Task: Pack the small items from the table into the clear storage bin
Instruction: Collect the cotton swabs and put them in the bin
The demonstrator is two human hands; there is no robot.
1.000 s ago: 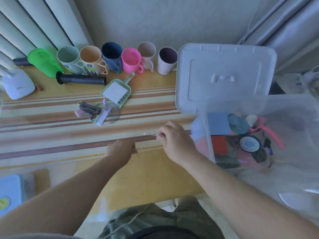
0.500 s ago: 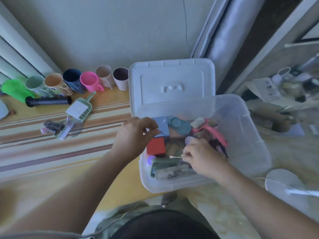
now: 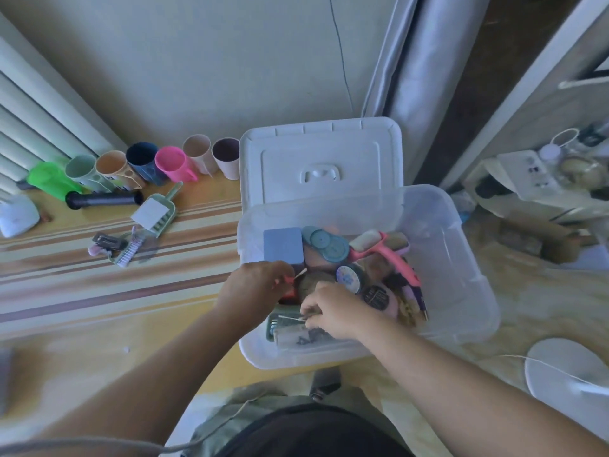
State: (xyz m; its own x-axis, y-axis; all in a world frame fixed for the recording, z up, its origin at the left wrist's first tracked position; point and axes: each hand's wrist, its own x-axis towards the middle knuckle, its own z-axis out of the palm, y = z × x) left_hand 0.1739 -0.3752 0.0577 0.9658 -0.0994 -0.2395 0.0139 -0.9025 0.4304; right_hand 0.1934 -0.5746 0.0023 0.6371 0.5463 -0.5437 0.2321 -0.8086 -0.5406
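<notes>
hands lower thin sticks into a crowded bin

both hands reach inside the clear bin [image 3: 461, 258], which sits at the table's [image 3: 99, 324] edge with its white lid [image 3: 321, 159] propped behind, leaving the top open for loading. the left hand [image 3: 253, 288] pinches a thin stick with a red end; the right hand [image 3: 333, 311] pinches a thin white stick low over the clutter, likely to tuck it into a gap. a blue block [image 3: 282, 247] and a pink roller [image 3: 385, 255] already lie inside. a small scoop [image 3: 155, 211], a brush [image 3: 130, 250] and a row of cups [image 3: 171, 164] wait on the table.
</notes>
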